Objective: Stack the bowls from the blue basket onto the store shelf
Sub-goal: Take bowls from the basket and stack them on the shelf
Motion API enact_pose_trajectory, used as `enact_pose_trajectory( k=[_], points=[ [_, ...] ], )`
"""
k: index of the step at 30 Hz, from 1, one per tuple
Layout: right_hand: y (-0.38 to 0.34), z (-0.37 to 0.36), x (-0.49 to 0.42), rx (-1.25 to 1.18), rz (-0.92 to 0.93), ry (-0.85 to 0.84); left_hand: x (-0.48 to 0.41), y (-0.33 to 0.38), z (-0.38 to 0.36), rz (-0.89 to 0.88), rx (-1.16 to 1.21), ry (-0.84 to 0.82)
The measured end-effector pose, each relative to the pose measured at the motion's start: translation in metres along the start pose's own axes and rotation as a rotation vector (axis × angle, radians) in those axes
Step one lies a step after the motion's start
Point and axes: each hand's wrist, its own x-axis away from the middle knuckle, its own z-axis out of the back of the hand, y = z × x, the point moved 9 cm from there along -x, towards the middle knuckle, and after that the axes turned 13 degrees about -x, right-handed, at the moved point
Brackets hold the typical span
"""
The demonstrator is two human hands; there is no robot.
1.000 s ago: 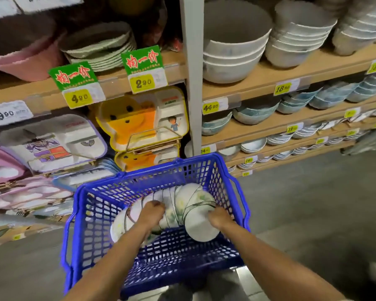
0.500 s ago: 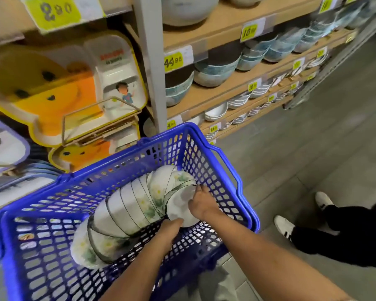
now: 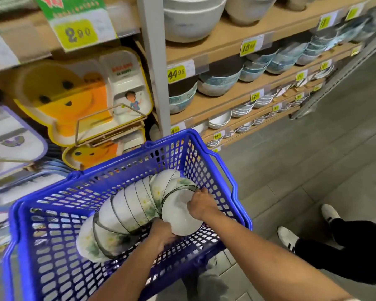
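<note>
Beside a store shelf (image 3: pixel 237 38) stocked with stacked crockery, a person's two hands reach into a blue basket (image 3: pixel 226 172). A nested row of white bowls (image 3: pixel 126 216) with a green floral print lies on its side there, curving from the basket's near left toward its far right. The right hand (image 3: pixel 201 206) grasps the end bowl, fingers curled over its upper rim. The left hand (image 3: pixel 162 234) holds the row from below, just beside that bowl, fingers wrapped under it (their tips are hidden). Yellow price tags (image 3: pixel 176 72) line the shelf edges, and yellow divided trays (image 3: pixel 70 101) stand at left. Another person's white shoes (image 3: pixel 288 235) show on the grey floor (image 3: pixel 302 161) at right.
</note>
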Motion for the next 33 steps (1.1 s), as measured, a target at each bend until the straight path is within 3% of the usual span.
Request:
enact_pose_trajectory(
  k=[5,13,18,21,26,29,33],
  points=[
    [-0.012,0.032,0.023,-0.068,0.116,0.049,0.055,0.023,0.022,-0.053,-0.071,-0.034],
    [-0.055,0.120,0.076,-0.731,0.459,0.071,0.154,0.099,0.098,-0.243,-0.121,0.035],
    [-0.108,0.169,0.130,-1.081,0.634,-0.141,0.228,0.143,0.133,-0.372,-0.139,0.034],
    [-0.131,0.204,0.156,-1.232,0.690,-0.139,0.275,0.170,0.147,-0.487,-0.140,0.136],
    [-0.145,0.255,0.204,-1.457,0.707,-0.119,0.345,0.209,0.158,-0.761,-0.135,0.477],
    [-0.145,0.284,0.235,-1.541,0.748,-0.077,0.381,0.228,0.157,-0.978,0.069,0.644],
    [-0.137,0.313,0.275,-1.598,0.773,0.011,0.414,0.248,0.143,-1.165,0.523,0.508]
  ],
)
